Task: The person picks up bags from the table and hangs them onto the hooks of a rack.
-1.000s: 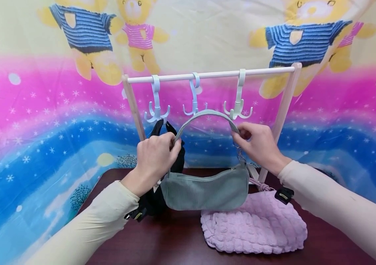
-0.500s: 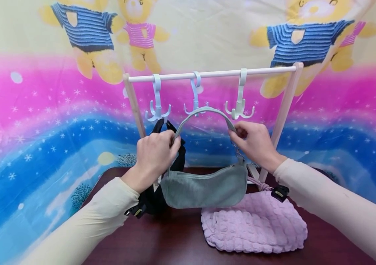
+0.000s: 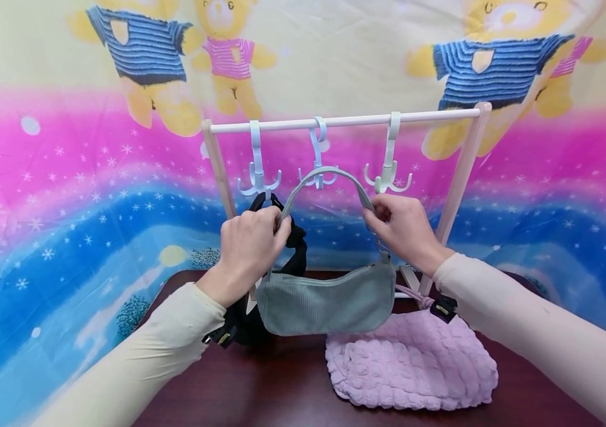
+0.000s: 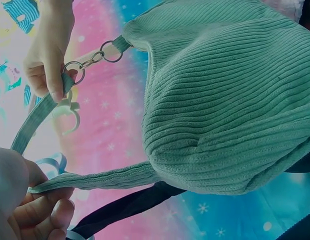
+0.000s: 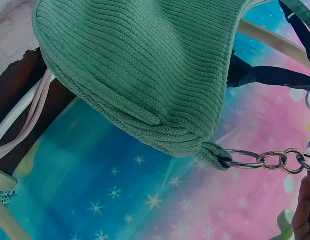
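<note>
A grey-green corduroy shoulder bag (image 3: 326,303) hangs by its strap (image 3: 329,171) between my two hands. My left hand (image 3: 249,246) pinches the strap's left side; my right hand (image 3: 403,228) pinches its right side, just above a metal chain (image 5: 275,160) that links strap and bag. The strap arches up in front of the middle hook (image 3: 317,155), overlapping its lower prongs in the head view. Behind my left hand, a black bag (image 3: 296,243) hangs from the left hook (image 3: 257,172). The right hook (image 3: 388,166) stands just above my right hand.
A pale wooden rack (image 3: 351,121) carries the hooks and stands on a dark red-brown table (image 3: 260,385). At the front right lies a puffy pink bag (image 3: 415,367). Behind everything hangs a cloth (image 3: 94,196) printed with bears and snowflakes.
The green bag has risen slightly, its strap now overlapping the middle hook's prongs. My right hand has moved a little left, toward the left hand. Both hands keep hold of the strap.
</note>
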Action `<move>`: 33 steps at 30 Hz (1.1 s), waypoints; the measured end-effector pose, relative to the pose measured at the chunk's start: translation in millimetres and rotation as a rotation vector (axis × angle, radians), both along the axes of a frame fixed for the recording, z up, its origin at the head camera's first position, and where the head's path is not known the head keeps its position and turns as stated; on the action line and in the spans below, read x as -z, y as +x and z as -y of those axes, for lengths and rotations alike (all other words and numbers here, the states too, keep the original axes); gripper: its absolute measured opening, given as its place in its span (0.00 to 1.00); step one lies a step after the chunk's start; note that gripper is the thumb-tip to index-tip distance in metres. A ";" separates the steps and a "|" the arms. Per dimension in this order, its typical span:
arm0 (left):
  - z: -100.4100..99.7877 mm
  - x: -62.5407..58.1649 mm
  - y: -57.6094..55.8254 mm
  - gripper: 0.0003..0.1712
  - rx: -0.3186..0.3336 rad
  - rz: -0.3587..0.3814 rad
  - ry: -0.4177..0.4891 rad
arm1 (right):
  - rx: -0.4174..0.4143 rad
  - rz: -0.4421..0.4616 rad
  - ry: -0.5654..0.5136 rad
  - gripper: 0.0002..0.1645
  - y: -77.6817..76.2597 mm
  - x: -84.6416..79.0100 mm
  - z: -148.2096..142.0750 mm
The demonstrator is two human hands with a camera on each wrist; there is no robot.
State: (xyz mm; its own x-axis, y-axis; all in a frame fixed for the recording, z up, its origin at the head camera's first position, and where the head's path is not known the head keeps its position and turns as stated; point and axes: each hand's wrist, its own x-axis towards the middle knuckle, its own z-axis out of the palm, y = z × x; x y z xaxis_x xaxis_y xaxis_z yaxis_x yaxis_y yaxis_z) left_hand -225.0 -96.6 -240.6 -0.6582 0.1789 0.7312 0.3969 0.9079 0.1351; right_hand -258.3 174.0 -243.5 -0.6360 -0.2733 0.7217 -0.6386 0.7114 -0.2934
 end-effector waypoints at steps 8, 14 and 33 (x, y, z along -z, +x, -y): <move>0.4 -1.3 -1.9 0.21 -0.013 0.012 0.000 | -0.005 0.021 0.012 0.05 -0.9 -0.2 3.2; 0.3 -1.7 -3.2 0.22 -0.024 0.020 -0.006 | 0.006 0.027 0.018 0.06 -2.4 0.3 4.4; 0.3 -3.1 -7.7 0.20 -0.041 0.029 -0.026 | 0.022 0.056 0.037 0.05 -4.6 -0.2 9.9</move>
